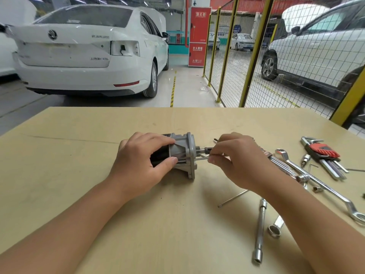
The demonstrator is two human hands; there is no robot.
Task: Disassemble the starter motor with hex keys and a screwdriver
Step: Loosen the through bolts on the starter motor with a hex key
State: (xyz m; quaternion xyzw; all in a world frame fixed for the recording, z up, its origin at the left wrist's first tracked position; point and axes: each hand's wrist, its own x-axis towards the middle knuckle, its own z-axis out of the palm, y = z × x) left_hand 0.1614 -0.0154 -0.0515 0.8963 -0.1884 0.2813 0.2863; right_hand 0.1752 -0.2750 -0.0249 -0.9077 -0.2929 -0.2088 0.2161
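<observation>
Starter motor (178,155) lies on its side at mid-bench (98,175), black body to the left, grey flanged end housing to the right. Left hand (142,161) wraps the black body, fingers over the top, thumb on the near side, pinning it down. Right hand (233,157) pinches a slim hex key (203,158) at the flange, fingertips curled tight on it; where the tip seats is hidden by the fingers. Risks, as I judge them: the key is thin and may sit shallow in the bolt head, so a hard turn could cam out and round the socket, or skid the right hand's knuckles into the flange edge. The round body could roll under torque if the left hand's hold eases. A freed bolt could roll off among the loose tools on the right. No tray or box in sight. The only holder is a red clip (324,150) at far right, holding a set of hex keys (333,167).
</observation>
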